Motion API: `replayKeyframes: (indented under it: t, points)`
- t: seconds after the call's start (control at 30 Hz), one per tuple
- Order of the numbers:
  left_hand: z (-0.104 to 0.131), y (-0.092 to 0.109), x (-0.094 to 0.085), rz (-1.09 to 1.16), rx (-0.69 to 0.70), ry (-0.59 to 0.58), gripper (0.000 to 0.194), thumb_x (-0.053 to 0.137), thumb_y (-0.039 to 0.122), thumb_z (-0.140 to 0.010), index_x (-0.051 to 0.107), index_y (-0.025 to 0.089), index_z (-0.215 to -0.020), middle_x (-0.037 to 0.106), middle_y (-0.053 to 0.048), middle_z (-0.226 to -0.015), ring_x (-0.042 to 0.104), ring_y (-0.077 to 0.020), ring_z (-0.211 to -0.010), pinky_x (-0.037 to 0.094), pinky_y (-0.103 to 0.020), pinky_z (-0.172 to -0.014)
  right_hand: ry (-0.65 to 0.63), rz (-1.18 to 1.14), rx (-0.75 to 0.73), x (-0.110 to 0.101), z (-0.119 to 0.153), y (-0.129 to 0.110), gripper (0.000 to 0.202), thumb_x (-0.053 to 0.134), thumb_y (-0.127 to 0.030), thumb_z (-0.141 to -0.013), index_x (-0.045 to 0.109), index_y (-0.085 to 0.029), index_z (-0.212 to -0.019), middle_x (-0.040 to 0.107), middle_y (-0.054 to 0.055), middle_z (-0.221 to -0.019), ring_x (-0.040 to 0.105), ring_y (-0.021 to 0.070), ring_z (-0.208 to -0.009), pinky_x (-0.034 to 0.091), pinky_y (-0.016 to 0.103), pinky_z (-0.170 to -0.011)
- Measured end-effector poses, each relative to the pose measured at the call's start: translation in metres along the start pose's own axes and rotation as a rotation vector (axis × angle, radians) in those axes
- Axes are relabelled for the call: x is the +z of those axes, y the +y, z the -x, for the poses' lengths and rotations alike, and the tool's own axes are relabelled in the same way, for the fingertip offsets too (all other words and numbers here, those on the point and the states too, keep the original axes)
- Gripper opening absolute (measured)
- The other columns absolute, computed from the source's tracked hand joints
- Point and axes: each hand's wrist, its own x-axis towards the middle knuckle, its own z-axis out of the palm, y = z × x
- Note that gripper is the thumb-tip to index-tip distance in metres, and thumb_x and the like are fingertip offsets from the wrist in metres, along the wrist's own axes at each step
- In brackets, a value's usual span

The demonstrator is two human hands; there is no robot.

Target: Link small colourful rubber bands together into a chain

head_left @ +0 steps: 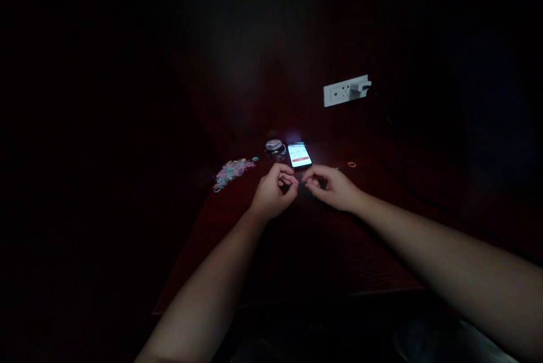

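Observation:
Between my two hands, a small thin band (301, 182) spans the short gap from fingertips to fingertips; its details are too dark to make out. My left hand (275, 192) is closed in a pinch on its left end. On its right end my right hand (333, 186) pinches with thumb and forefinger. To the left lies a loose pile of small coloured elastic bands (232, 173), pink, teal and purple. A lone orange-pink band (352, 164) rests beyond my right hand.
A lit phone (300, 155) lies just beyond my hands, with a small lidded round jar (275, 149) beside it. Dark reddish table (339, 261) runs to a front edge near my forearms. A wall socket (344, 91) holds a white plug and a dark cable.

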Motion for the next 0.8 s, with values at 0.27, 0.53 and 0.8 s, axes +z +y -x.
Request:
replayKeyframes:
  t: [0.27, 0.53, 0.8]
  points:
    - [0.0007, -0.0003, 0.0012, -0.043, -0.026, -0.021, 0.027, 0.061, 0.017, -0.076, 0.05, 0.021, -0.099, 0.068, -0.002, -0.084, 0.063, -0.0128, -0.076, 0.045, -0.026, -0.071, -0.006, 0.034, -0.004, -0.0018, 0.0, -0.0017, 0.009, 0.057, -0.022, -0.081, 0.063, -0.015, -0.083, 0.056, 0.002, -0.072, 0.049, 0.0115, -0.062, 0.041, 0.025, -0.057]
    - [0.0004, -0.0003, 0.0004, -0.028, -0.018, -0.011, 0.027, 0.062, 0.016, -0.075, 0.051, 0.02, -0.099, 0.069, -0.002, -0.084, 0.064, -0.0127, -0.076, 0.046, -0.025, -0.07, 0.028, 0.038, 0.01, -0.0021, -0.0011, -0.0015, 0.008, 0.059, -0.023, -0.08, 0.062, -0.015, -0.079, 0.054, 0.001, -0.068, 0.047, 0.011, -0.059, 0.04, 0.024, -0.055]
    - [0.0005, -0.0005, 0.0005, -0.041, 0.0, -0.018, 0.026, 0.06, 0.015, -0.076, 0.051, 0.02, -0.1, 0.069, -0.002, -0.085, 0.064, -0.0126, -0.077, 0.046, -0.026, -0.071, 0.023, 0.032, 0.027, -0.0023, -0.001, 0.001, 0.009, 0.06, -0.024, -0.08, 0.059, -0.015, -0.077, 0.052, 0.0, -0.066, 0.046, 0.0106, -0.057, 0.039, 0.024, -0.053]
